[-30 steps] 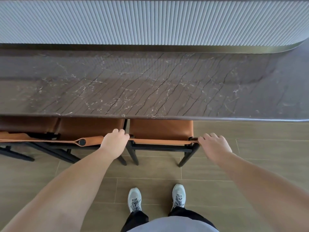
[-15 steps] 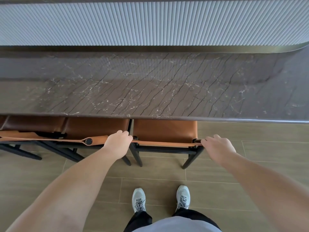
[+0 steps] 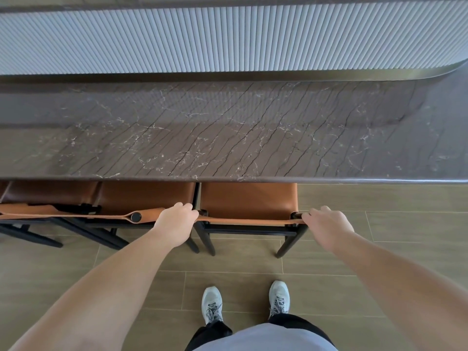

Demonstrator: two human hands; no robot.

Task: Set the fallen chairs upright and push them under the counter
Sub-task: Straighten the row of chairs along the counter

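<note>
An upright chair (image 3: pixel 248 201) with a tan leather seat and black frame stands straight ahead, its seat partly under the dark marble counter (image 3: pixel 228 138). My left hand (image 3: pixel 174 224) grips the left end of its backrest strap, fingers curled over the top. On the right end my right hand (image 3: pixel 326 226) holds the strap at the black post. A second chair (image 3: pixel 144 198) of the same kind stands upright to the left, pushed under the counter, and a third (image 3: pixel 50 196) further left.
A ribbed white panel (image 3: pixel 228 39) rises behind the counter. The counter's front edge overhangs the seats. Wood-look floor tiles (image 3: pixel 379 224) lie to the right of the chair. My two grey shoes (image 3: pixel 245 300) stand just behind the chair.
Both hands keep their hold on the chair's backrest. The seat shows slightly less from under the counter edge, and the view has shifted a little to the right.
</note>
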